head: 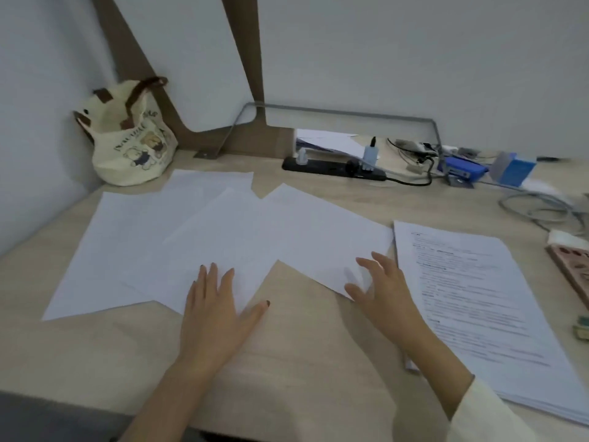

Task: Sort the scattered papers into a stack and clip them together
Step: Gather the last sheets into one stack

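Several blank white sheets (204, 231) lie fanned and overlapping across the middle and left of the wooden desk (302, 339). A stack of printed pages (478, 301) lies to their right. My left hand (213, 311) rests flat, fingers straight, on the near edge of a middle sheet. My right hand (382, 288) touches the near corner of the rightmost blank sheet (325, 234) with spread, slightly bent fingers; a little blur hides whether it pinches the paper. No clip shows clearly.
A cream tote bag (130, 138) stands at the back left corner. A black power strip (334, 169) with plugs, cables (541, 208) and blue boxes (465, 169) line the back right. Small objects (570, 266) lie at the right edge.
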A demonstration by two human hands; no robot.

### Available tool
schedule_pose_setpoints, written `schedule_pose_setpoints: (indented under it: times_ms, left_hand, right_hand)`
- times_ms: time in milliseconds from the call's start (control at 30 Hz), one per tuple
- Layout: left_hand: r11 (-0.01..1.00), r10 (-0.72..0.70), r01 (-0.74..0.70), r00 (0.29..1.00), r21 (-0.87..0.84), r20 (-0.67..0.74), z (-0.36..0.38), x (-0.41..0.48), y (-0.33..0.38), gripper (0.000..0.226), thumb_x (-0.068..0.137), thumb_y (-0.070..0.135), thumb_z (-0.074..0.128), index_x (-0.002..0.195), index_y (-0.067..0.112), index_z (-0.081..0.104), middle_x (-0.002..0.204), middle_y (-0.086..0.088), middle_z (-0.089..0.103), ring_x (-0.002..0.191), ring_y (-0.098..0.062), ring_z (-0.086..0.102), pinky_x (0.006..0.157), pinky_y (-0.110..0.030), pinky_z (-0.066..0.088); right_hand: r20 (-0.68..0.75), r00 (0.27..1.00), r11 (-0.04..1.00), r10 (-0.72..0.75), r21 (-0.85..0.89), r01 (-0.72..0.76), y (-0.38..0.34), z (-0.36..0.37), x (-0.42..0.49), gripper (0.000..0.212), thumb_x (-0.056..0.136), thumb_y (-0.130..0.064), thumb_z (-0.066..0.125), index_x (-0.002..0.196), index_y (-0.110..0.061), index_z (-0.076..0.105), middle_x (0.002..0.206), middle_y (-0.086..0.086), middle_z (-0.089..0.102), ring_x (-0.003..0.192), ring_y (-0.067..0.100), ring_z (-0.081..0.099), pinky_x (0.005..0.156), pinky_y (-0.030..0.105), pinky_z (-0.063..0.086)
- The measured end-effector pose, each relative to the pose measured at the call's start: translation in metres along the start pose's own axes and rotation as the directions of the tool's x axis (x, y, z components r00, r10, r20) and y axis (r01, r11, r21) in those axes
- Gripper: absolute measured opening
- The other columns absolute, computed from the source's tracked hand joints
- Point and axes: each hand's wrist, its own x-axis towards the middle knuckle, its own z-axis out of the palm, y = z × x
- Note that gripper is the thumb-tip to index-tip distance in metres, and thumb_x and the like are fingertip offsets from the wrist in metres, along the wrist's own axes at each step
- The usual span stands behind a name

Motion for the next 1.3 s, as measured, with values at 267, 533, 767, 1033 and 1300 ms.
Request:
schedule_pose_setpoints:
  times_ms: [267,533,767,1033,1300]
  left_hand:
    - [0.936,0.07,-0.08,0.997,0.343,0.042,-0.013,0.013,-0.006,0.048,0.091,0.038,0.033,0.133,0.014,0.032,0.131,-0.013,0.042,0.118,-0.024,0.043,0.081,-0.031,0.041]
    - [0.987,0.093,-0.093,0.996,0.132,0.007,-0.037,0.017,-0.016,0.021,0.094,0.008,0.029,0.097,0.015,0.049,0.077,0.004,0.05,0.076,-0.021,0.049,0.062,-0.027,0.031]
    - [0.162,-0.128,0.154,0.983,-0.975,0.134,-0.079,-0.003,-0.044,0.018,0.092,0.022,0.052,0.1,0.03,0.066,0.098,0.009,0.074,0.092,-0.012,0.069,0.067,-0.025,0.056]
    - [0.263,-0.325,0.199,0.939,-0.944,0.107,-0.046,-0.011,-0.07,0.031,0.095,0.015,0.048,0.123,0.02,0.058,0.114,0.004,0.066,0.104,-0.017,0.062,0.092,-0.034,0.047]
    - [0.507,-0.287,0.143,0.958,-0.85,-0.01,-0.038,-0.014,-0.065,0.029,0.097,0.015,0.042,0.123,0.022,0.05,0.115,0.005,0.059,0.107,-0.015,0.054,0.086,-0.029,0.039]
  right_hand:
    - [0.051,0.998,0.989,-0.027,-0.143,0.034,-0.028,0.041,0.021,0.055,0.092,-0.04,0.046,0.139,-0.014,0.033,0.142,0.003,0.039,0.131,0.021,0.033,0.101,0.028,0.034]
    - [0.024,0.99,0.869,-0.137,-0.477,0.132,-0.036,0.041,0.033,0.038,0.093,-0.014,0.038,0.13,-0.015,0.037,0.116,0.003,0.053,0.1,0.018,0.053,0.065,0.022,0.034]
    - [-0.109,0.988,0.921,-0.112,-0.384,0.062,-0.037,0.041,0.035,0.02,0.093,-0.015,0.042,0.107,-0.012,0.055,0.095,0.003,0.058,0.08,0.021,0.055,0.057,0.027,0.033]
    - [-0.306,0.93,0.951,0.205,0.287,-0.115,-0.042,0.022,0.026,0.012,0.09,-0.014,0.045,0.087,-0.005,0.052,0.07,0.007,0.053,0.065,0.025,0.05,0.053,0.03,0.033]
    - [-0.287,0.934,0.709,0.214,0.703,0.054,-0.092,-0.03,0.012,0.02,0.088,-0.01,0.049,0.106,-0.016,0.054,0.087,-0.003,0.058,0.075,0.013,0.054,0.059,0.028,0.041]
